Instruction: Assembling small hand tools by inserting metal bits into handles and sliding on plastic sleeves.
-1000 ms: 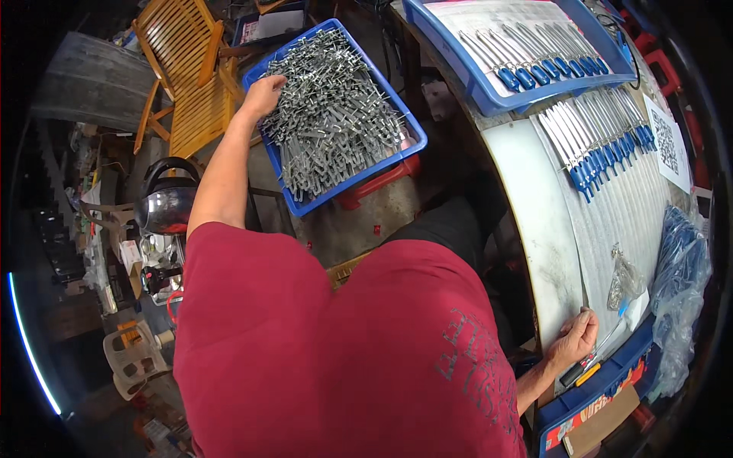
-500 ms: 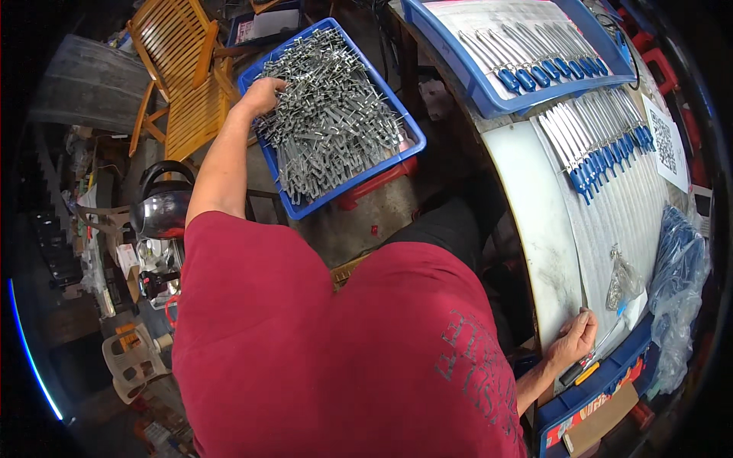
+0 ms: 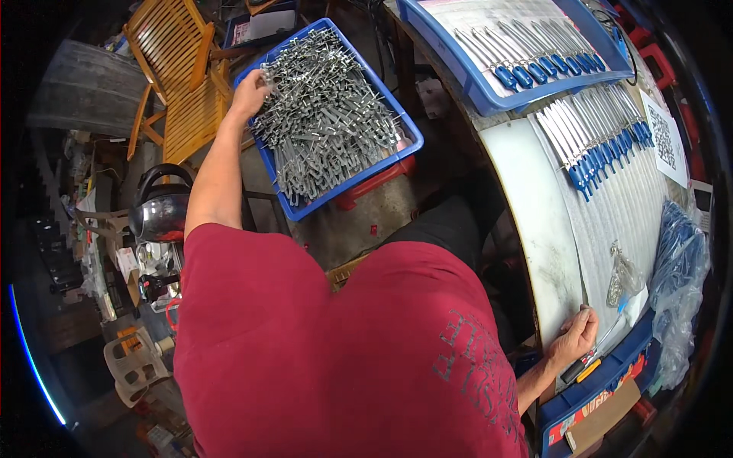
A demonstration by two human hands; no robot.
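My left hand [image 3: 250, 93] is at the left rim of a blue plastic tray [image 3: 403, 151], its fingers curled by the edge of a heap of small grey metal parts [image 3: 328, 114]. What is between those fingertips, if anything, is too small to make out. On the right, my right hand [image 3: 574, 336] rests at the near end of the worktable [image 3: 527, 198], thumb and fingers pinched together. Whatever it pinches is hidden. Beside its wrist lie a yellow handle [image 3: 588, 371] and a black one. A clear bag of small metal pieces [image 3: 622, 278] lies just beyond it.
Blue-handled metal tools [image 3: 603, 164] lie in a row on white foam sheet; more fill a blue tray [image 3: 450, 61] behind. Crumpled plastic [image 3: 676, 267] hangs at the right edge. A red stool [image 3: 359, 197] supports the parts tray. A wooden chair [image 3: 179, 107] and black kettle [image 3: 160, 210] stand left.
My left hand has drawn back a little to the left, from over the metal parts to the tray's rim. My right hand stays in the same place, still pinched.
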